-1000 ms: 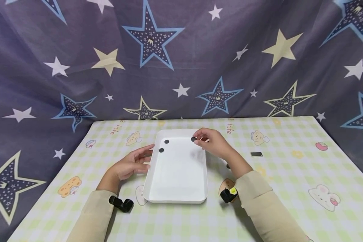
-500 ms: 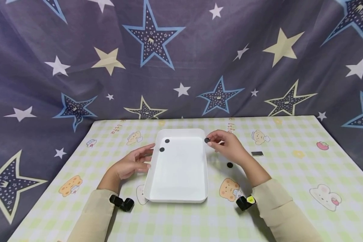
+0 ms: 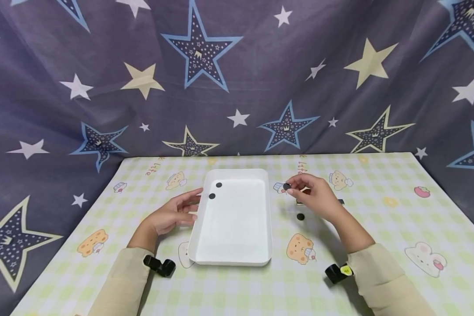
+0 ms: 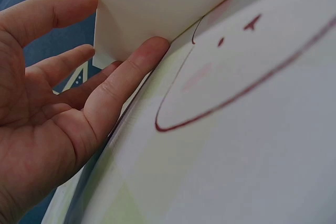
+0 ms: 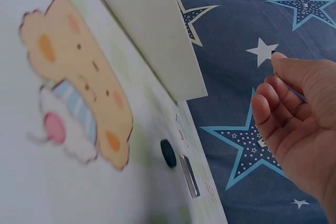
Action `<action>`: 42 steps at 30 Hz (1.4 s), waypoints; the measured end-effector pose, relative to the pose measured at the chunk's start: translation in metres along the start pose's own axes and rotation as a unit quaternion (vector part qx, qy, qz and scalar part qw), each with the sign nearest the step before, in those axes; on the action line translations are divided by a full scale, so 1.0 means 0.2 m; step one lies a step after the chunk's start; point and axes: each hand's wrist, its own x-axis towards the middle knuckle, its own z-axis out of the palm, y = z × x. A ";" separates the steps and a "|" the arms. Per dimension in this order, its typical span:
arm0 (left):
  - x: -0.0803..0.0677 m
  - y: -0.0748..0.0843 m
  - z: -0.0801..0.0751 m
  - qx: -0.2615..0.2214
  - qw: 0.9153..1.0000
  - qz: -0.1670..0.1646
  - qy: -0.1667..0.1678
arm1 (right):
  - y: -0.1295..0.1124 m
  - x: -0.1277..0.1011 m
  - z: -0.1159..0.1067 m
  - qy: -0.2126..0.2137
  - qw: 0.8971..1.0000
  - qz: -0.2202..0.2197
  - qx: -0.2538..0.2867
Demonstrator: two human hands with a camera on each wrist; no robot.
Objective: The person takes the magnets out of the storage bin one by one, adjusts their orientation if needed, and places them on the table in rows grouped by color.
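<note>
A white tray (image 3: 230, 261) sits mid-table with two black discs (image 3: 219, 185) (image 3: 211, 196) in its far left corner. My left hand (image 3: 195, 204) rests against the tray's left wall, fingers straight; in the left wrist view the left hand (image 4: 126, 51) touches the tray's wall (image 4: 157, 3) with its thumb. My right hand (image 3: 290, 189) hovers right of the tray and pinches a black disc (image 3: 286, 186) between thumb and fingertips. Another black disc (image 3: 300, 217) lies on the table under that hand, also seen as the black disc (image 5: 168, 153) beside the right hand (image 5: 273, 77).
A small dark rectangular piece (image 3: 341, 202), partly behind my right hand, lies on the checked tablecloth; it shows as a dark piece (image 5: 189, 176) next to the loose disc. A starry blue curtain (image 3: 237, 79) hangs behind the table.
My right hand has carried the pinched black disc from over the tray's far right corner rightward, out past the rim, to above the table. The left hand and tray have stayed put.
</note>
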 end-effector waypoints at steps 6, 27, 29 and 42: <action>0.00 -0.01 0.00 -0.001 1.000 -0.001 0.001 | 0.08 -0.05 -0.03 0.008 1.000 -0.012 -0.011; -0.01 -0.01 0.01 0.002 1.000 0.000 0.000 | 0.22 -0.20 -0.17 0.006 0.999 -0.003 -0.041; -0.01 -0.01 0.01 0.000 1.000 0.002 -0.002 | 0.24 -0.20 -0.18 -0.005 0.999 -0.002 -0.040; 0.00 0.00 0.00 0.000 1.000 -0.002 0.002 | 0.30 -0.20 -0.22 -0.076 0.995 0.030 -0.062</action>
